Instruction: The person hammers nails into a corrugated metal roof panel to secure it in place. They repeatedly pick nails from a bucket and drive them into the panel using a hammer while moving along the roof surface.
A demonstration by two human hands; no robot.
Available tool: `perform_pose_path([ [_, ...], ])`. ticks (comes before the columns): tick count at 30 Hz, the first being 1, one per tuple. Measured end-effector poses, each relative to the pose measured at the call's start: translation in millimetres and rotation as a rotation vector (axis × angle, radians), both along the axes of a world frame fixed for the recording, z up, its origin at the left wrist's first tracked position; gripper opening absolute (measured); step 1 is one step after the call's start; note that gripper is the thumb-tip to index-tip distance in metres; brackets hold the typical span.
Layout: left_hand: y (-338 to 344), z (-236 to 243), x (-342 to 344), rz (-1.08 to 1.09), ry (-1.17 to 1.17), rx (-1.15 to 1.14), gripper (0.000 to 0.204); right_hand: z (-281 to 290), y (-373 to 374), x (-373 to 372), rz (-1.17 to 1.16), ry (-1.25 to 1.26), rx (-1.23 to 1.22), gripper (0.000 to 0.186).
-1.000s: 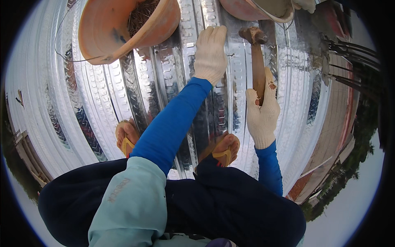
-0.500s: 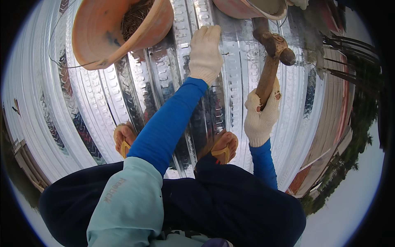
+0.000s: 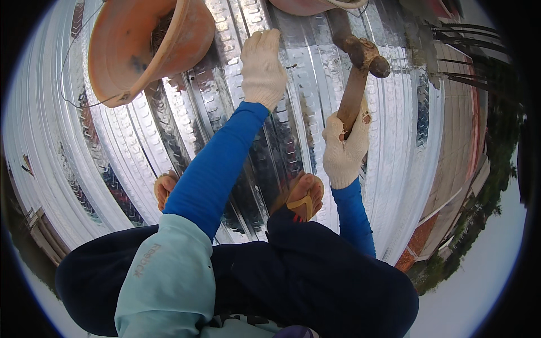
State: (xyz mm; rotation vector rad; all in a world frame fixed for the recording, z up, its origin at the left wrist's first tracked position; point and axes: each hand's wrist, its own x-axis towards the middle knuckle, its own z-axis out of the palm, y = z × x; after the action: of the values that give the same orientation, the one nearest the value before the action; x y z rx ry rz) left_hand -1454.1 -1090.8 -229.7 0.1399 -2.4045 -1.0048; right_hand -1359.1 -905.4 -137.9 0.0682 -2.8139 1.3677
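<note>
Shiny ribbed metal sheeting [image 3: 112,158] lies under me. My left hand [image 3: 262,70], in a cream knit glove, rests on it with fingers extended and close together. Just right of that hand a small nail [image 3: 291,66] sticks up from the sheet. My right hand [image 3: 348,149], in a torn cream glove, is closed round the wooden handle of a hammer [image 3: 356,96]; the dark head is at the far end, up and to the right of the nail.
An orange bucket [image 3: 112,59] with a wire handle and dark thin pieces inside stands at upper left. A second bucket [image 3: 298,7] is cut off at the top. My sandalled feet [image 3: 304,194] are on the sheeting. Dark rods [image 3: 468,39] jut out beyond it at upper right.
The hammer head has lifted and tilted to the right since a second ago. Both hands and the buckets now appear a little farther left and higher in the view.
</note>
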Motion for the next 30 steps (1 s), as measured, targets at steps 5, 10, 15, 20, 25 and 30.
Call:
perform_pose_path([
  [5, -2.1, 3.3, 1.0, -0.03, -0.038, -0.084, 0.042, -67.4, 7.8, -6.0, 0.097, -0.253, 0.176, 0.058],
  [10, -0.8, 1.6, -4.0, -0.082, -0.018, -0.122, 0.038, -7.2, -0.7, -11.2, -0.036, -0.15, -0.014, 0.056],
  [15, -14.1, 8.5, -4.5, -0.26, -0.098, -0.208, 0.027, -6.6, 8.4, -7.2, -0.075, -0.018, -0.105, 0.056],
  [20, -27.8, 9.2, -2.9, -0.275, -0.14, -0.307, 0.025, -61.4, 12.9, -14.0, 0.069, -0.212, 0.141, 0.054],
  [25, -27.8, 10.6, 0.6, -0.25, -0.073, -0.328, 0.027, 11.7, 0.6, -10.3, -0.034, -0.098, -0.008, 0.057],
  [30, -21.4, 15.9, -3.4, -0.268, -0.096, -0.328, 0.025, -46.3, 21.4, -9.3, 0.068, 0.04, 0.209, 0.058],
])
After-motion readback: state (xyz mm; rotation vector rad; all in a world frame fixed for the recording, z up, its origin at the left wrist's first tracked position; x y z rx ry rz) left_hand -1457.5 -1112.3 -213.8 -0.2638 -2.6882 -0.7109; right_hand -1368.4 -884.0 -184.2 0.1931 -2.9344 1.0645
